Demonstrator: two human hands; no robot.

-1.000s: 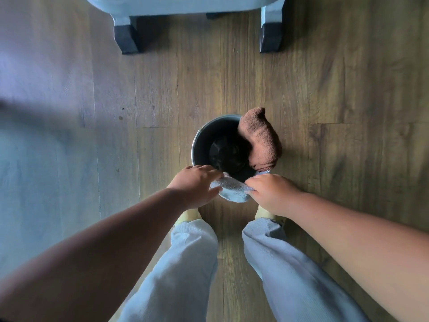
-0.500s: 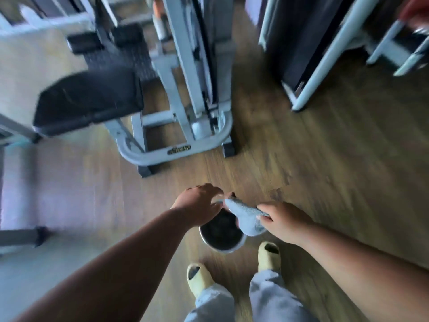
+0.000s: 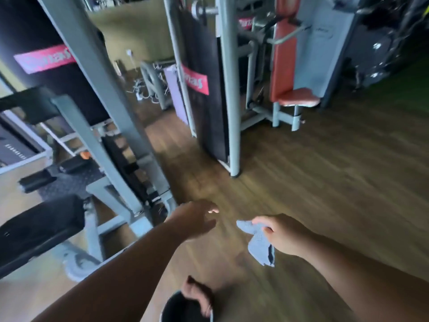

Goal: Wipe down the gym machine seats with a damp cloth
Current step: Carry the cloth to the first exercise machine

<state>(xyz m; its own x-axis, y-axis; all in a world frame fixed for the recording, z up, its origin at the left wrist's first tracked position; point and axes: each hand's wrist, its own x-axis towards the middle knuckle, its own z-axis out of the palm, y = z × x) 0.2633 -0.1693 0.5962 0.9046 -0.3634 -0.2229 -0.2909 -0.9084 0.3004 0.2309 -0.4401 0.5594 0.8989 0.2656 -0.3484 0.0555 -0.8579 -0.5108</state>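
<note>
— Since a second ago, the blue-grey cloth (image 3: 257, 242) has come up out of the bucket (image 3: 185, 309), and only the right hand (image 3: 282, 233) holds it now. It hangs well above the wooden floor (image 3: 325, 182).

— And the left hand (image 3: 197, 219)?

— It has let go. Its fingers (image 3: 212, 211) look loosely spread with nothing in them, though the blur softens them. The right hand's fingers are curled round the cloth's top edge.

— So wringing is done?

— Likely. The view has swung up from the bucket to the machines, which suggests the walk to a seat comes next. The bucket sits at the bottom edge, with a brown cloth (image 3: 197, 296) draped over its rim.

— Which seat is nearest?

— The black seat (image 3: 39, 231) on the left, beside the grey frame (image 3: 111, 126). A red seat (image 3: 299, 99) stands well away, across the floor. Neither looks wiped yet, as far as I can judge.
</note>
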